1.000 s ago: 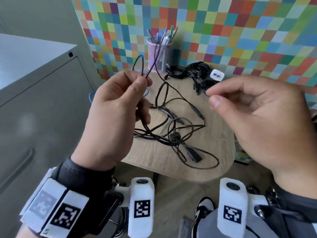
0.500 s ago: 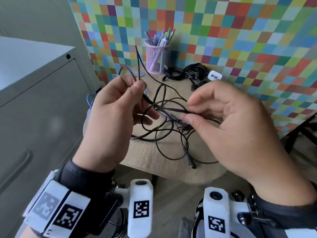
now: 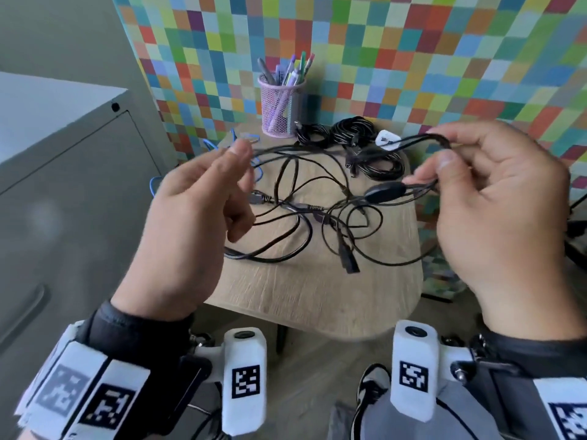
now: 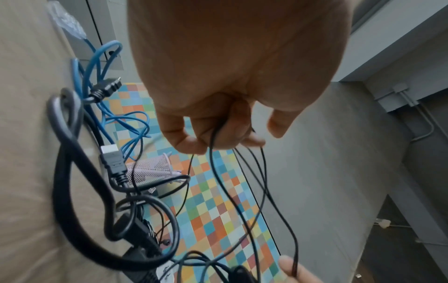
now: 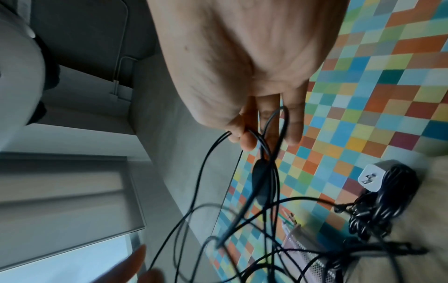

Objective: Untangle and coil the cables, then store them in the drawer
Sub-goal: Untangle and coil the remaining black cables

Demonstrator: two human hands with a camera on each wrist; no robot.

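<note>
A tangle of black cables (image 3: 295, 214) lies on the small wooden table (image 3: 317, 300). My left hand (image 3: 236, 160) is raised over the table's left side and pinches a thin black cable (image 3: 317, 150); in the left wrist view its strands (image 4: 213, 162) hang from the curled fingers (image 4: 194, 141). My right hand (image 3: 443, 154) is held up at the right and pinches the same cable's looped strands. A black oval inline piece (image 3: 384, 190) hangs just left of that hand, also in the right wrist view (image 5: 260, 183). The cable spans between both hands.
Coiled black cables (image 3: 349, 134) and a white charger (image 3: 386, 139) sit at the table's back. A pink mesh pen cup (image 3: 281, 106) stands by the chequered wall. A blue cable (image 4: 106, 57) lies at the left edge. A grey cabinet (image 3: 63, 185) stands to the left.
My hands have moved apart. The right hand went right and up, drawing the thin cable out between the hands and lifting the oval piece off the tangle.
</note>
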